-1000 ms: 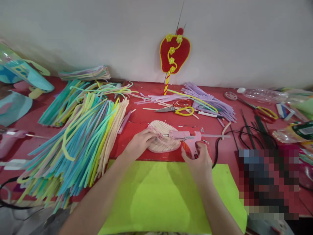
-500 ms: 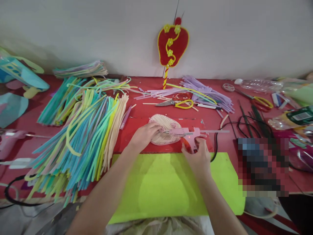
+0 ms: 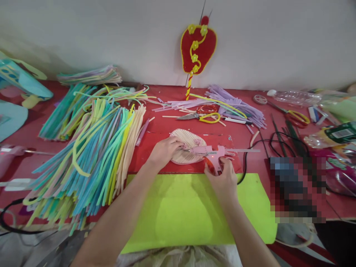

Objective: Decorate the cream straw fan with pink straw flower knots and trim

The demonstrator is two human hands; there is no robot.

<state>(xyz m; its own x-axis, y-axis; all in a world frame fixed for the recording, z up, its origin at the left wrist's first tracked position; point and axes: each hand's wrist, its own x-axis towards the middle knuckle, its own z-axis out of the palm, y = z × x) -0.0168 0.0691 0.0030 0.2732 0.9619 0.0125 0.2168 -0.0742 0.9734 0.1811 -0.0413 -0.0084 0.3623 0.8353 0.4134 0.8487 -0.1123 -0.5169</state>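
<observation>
My right hand is wrapped around the handle of a pink hot glue gun, with a clear glue stick jutting from its rear. The gun's nozzle points left, close to the fingertips of my left hand. Those fingers are pinched over the left part of a cream, ribbed, rounded fan-shaped piece; what is between them, a small pinkish bit perhaps, is too small to make out. A small pink flower-like ornament sits on the piece. Beneath lies a red sheet.
Pipe cleaners heap at left; purple ones lie behind. Scissors rest beyond the fan piece. A red-and-yellow fan ornament stands by the wall. Green fabric covers the front edge. A second glue gun is far left.
The glue gun and my right hand have shifted slightly left and down. My left hand stays on the cream piece. The camera view has moved a little.
</observation>
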